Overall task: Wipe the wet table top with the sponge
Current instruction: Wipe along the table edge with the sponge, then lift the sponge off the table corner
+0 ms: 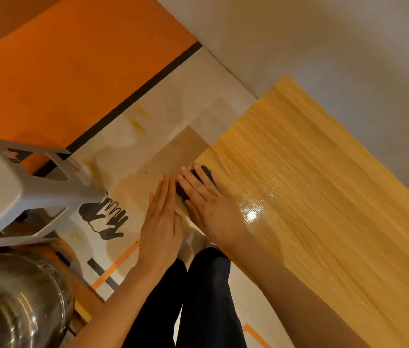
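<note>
Closest to the camera, down beside the table top (324,197): dark trouser legs (198,297) and, off to the far side from the table, a shiny rounded steel bowl (15,302), smooth and mirror-bright. Just off the table's edge, the left hand (160,222), flat, fingers straight and together, gripping nothing, seemingly cupped at the rim to catch run-off. On the table itself, right at that same edge, the right hand (206,199), fingers spread and relaxed-straight, pressing down on the dark sponge (196,182), a small soft block mostly hidden under them. Mid-wipe, by the look of it: water being pushed toward the edge. Pale wood-grain laminate, fine parallel streaks, with a glossy wet patch and bright glare just beyond the right wrist. Next move likely needs firm, even pressure and a fresh pass back across that shiny stretch, sponge kept flat. Farther from the table, a white moulded plastic stool (22,192) with cut-out sides, a black hand-print sticker (105,217) on pale floor, then an orange wall (73,59) with a dark skirting strip.
</note>
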Demonstrator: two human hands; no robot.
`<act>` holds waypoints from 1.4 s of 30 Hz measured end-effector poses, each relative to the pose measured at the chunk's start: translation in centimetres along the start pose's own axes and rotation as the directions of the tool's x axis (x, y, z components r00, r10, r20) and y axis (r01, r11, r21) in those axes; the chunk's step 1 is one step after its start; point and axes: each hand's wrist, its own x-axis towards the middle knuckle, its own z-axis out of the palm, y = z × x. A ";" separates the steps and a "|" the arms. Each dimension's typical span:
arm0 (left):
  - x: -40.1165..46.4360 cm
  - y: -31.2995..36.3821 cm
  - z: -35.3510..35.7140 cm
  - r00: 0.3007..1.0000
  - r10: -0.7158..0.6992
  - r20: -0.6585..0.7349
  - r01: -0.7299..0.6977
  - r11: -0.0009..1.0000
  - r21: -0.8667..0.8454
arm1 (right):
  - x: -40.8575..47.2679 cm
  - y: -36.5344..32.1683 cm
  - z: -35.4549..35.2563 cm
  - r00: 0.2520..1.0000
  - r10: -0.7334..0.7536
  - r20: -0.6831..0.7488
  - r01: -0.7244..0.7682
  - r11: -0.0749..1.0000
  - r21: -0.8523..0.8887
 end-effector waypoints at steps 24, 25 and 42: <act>0.1 -1.8 -2.8 0.985 0.077 0.154 -0.052 0.986 -0.158 | -2.8 -5.7 2.0 0.906 0.396 -0.152 -0.392 0.918 0.059; 0.2 -1.7 -2.9 0.984 0.076 0.161 -0.050 0.986 -0.160 | -3.8 -5.6 1.9 0.893 0.426 -0.147 -0.423 0.904 0.053; -1.2 4.2 -3.5 0.916 0.212 0.341 -0.151 0.969 -0.196 | -14.1 -6.1 -4.9 0.618 0.786 -0.011 -0.578 0.464 0.671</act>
